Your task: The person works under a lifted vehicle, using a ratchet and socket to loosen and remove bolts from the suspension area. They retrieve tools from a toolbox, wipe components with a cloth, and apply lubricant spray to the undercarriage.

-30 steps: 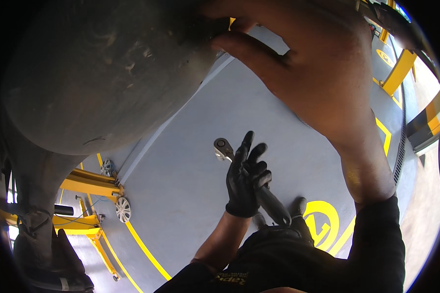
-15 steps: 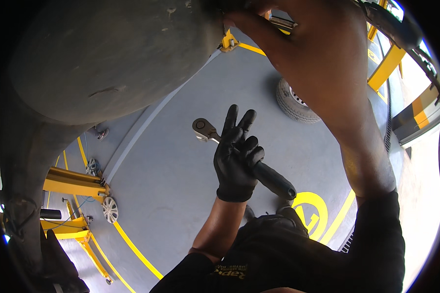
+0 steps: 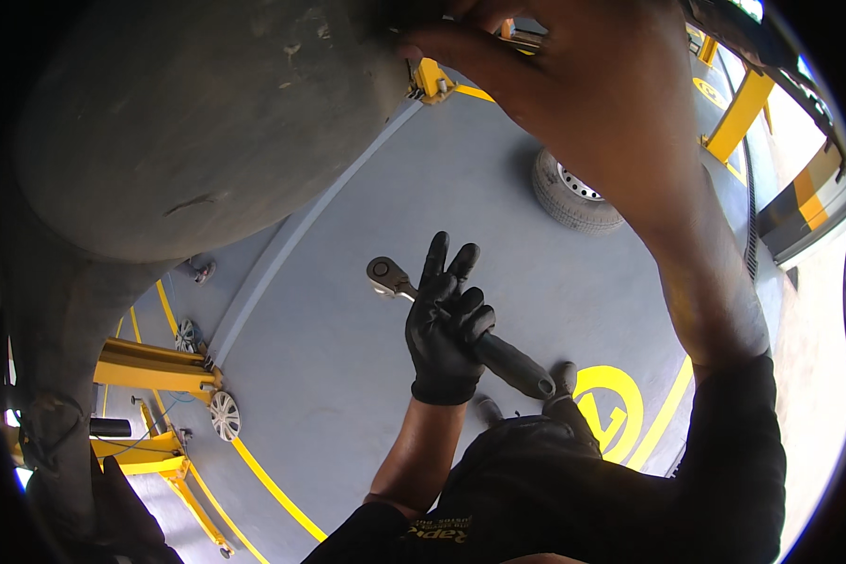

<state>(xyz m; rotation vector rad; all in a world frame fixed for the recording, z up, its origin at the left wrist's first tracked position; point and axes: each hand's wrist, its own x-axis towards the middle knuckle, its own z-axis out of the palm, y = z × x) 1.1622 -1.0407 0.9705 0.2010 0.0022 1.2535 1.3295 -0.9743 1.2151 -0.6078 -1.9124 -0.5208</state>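
My left hand (image 3: 445, 331), in a black glove, is closed on a ratchet wrench (image 3: 515, 367). Its thick black handle slants down to the right, and the metal head sticks out to the left. Two fingers stretch up past the tool while the others curl round it. My bare right hand (image 3: 602, 103) reaches high overhead, its thumb and fingers bent at the dark edge of a large, dusty grey rounded part (image 3: 188, 132). The fingertips run into shadow there, so what they grip cannot be made out.
A wheel with a tyre (image 3: 573, 193) lies on the grey floor (image 3: 329, 310) beyond my hands. Yellow lift arms (image 3: 150, 367) and a silver wheel cover (image 3: 225, 416) are at left. A yellow post (image 3: 738, 113) stands at right.
My left hand with the ratchet has dropped slightly lower in the picture. The right hand stays up at the grey part, having shifted a little left; the view itself has moved slightly.
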